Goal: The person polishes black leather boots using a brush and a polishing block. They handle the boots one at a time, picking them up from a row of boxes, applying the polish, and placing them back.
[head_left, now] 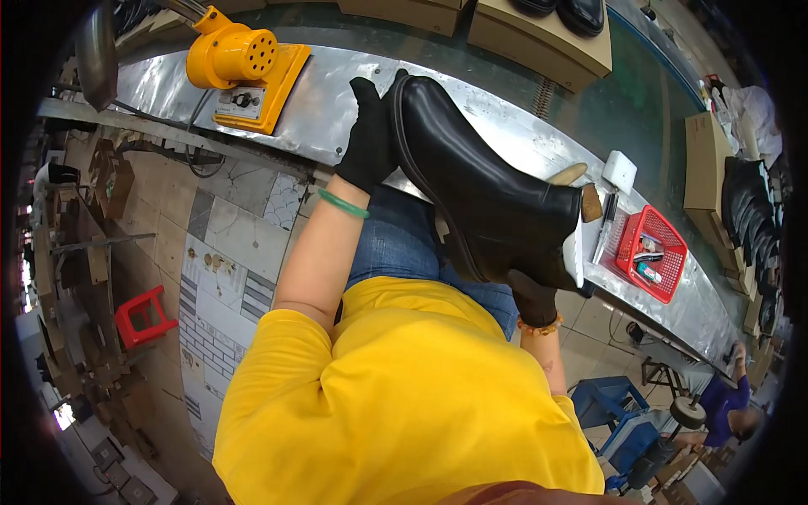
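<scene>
A black leather ankle boot lies on its side in the air above my lap, toe toward the far left and its opening, with a white edge showing, to the right. My left hand, in a black glove, grips it at the sole by the toe; the thumb stands apart and the other fingers are mostly hidden behind the boot. Under the shaft, my gloved right hand holds the boot from the near side, its fingertips partly hidden.
A metal-topped bench runs across the far side. On it stand an orange-yellow blower, a red basket of small items, a white block and a brown block. Cardboard boxes line the back. A person works far right.
</scene>
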### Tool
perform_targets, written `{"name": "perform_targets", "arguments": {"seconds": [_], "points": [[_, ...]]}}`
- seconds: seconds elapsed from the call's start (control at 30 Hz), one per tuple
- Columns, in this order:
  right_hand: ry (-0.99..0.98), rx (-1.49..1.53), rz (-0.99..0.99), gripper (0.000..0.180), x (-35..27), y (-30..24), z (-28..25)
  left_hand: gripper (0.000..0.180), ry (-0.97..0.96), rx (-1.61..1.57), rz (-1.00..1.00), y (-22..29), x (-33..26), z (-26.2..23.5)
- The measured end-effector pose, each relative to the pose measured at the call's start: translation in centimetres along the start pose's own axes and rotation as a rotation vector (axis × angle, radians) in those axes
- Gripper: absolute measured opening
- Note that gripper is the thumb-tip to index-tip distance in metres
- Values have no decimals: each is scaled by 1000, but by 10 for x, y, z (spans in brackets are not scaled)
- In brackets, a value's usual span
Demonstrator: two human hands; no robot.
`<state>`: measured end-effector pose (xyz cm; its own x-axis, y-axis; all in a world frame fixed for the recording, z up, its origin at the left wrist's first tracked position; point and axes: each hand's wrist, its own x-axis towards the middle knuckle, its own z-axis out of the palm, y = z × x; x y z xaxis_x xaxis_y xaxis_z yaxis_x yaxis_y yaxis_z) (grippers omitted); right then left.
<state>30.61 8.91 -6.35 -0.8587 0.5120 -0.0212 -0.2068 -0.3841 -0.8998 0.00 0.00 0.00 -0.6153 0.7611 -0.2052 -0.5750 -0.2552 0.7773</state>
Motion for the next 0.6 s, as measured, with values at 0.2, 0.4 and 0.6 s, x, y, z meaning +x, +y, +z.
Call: {"name": "perform_targets", "arguments": {"seconds": [0.2,0.4,0.6], "points": [[-16,-213,23,80,-13,12,-11,105,-135,109,-7,11,-11,10],[58,-397,22,75,-27,32,-11,113,-339,213,17,13,-15,8],[168,-541,-17,60,-16,30,-13,113,-364,239,-20,19,-21,12]]}}
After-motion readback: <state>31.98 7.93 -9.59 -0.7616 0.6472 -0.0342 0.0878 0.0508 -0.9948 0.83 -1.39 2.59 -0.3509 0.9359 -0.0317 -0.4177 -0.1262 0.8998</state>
